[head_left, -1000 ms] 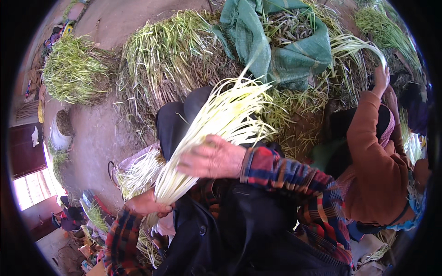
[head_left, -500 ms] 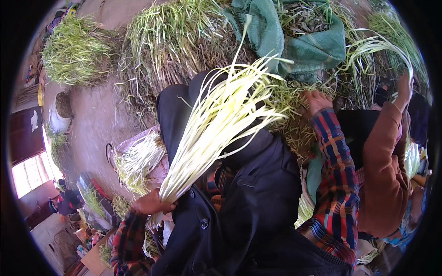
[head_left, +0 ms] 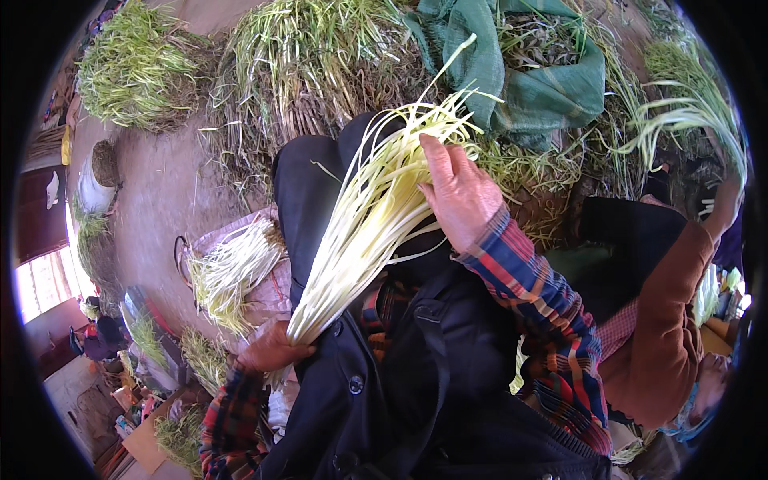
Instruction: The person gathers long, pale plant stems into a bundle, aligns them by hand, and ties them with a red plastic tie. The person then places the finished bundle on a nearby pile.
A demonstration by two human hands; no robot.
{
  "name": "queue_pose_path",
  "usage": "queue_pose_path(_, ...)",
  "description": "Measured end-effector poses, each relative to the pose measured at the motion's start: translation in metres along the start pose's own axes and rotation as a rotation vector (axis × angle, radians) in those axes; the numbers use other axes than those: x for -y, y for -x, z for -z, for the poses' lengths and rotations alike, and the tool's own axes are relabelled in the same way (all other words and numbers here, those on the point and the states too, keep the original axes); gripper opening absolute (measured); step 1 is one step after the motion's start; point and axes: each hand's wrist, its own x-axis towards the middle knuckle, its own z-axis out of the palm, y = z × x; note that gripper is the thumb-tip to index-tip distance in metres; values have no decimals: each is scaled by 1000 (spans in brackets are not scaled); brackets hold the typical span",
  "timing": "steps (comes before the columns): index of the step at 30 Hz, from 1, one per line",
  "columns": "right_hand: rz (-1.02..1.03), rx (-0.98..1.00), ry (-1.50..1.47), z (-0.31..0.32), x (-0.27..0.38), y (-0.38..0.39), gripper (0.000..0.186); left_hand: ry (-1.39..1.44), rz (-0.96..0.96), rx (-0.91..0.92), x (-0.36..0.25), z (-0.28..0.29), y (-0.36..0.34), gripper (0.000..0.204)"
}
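The person wears a checked shirt whose right sleeve (head_left: 532, 276) mixes red, navy blue and rusty orange, crossed by thin pale lines; the left sleeve (head_left: 228, 420) has the same sort of checks in darker-looking tones. Over the body is a black coat (head_left: 480, 352) with round, shiny dark buttons (head_left: 356, 385) and a long black strap (head_left: 440, 360) at the front. The trousers (head_left: 308, 180) are plain and dark, and the fingers (head_left: 434, 158) are bare.
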Motion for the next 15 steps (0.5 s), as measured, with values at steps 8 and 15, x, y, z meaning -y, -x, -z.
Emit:
queue_pose_path(8, 260, -54, 340, -26, -9, -15, 7, -90, 14, -45, -5, -5, 8, 11)
queue_pose_path(15, -587, 479, 285, -19, -115, -69, 24, -49, 8, -43, 6, 1, 3, 12)
